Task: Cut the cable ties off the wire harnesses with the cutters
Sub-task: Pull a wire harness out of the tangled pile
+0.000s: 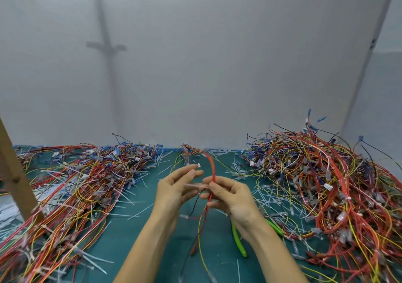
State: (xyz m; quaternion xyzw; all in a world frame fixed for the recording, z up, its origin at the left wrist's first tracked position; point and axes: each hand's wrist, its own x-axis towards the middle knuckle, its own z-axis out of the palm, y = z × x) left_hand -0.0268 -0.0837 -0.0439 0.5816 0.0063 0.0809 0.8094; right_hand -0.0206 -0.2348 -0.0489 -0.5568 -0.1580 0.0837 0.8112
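Note:
My right hand (230, 197) grips a red wire harness (212, 169) that arches up over the mat and hangs down between my wrists. My left hand (176, 188) pinches a whitish cable tie (194, 186), blurred, that sits next to the harness right where my fingertips meet. The cutters, with their green handles (238, 239), lie on the green mat under my right wrist; their jaws are hidden by the hand and neither hand holds them.
A large tangle of harnesses (76, 184) covers the left of the green mat (134, 228) and a taller heap (326, 178) fills the right. Several loose cable ties (134, 202) litter the mat. A wooden post (13, 174) leans at far left. A grey wall stands behind.

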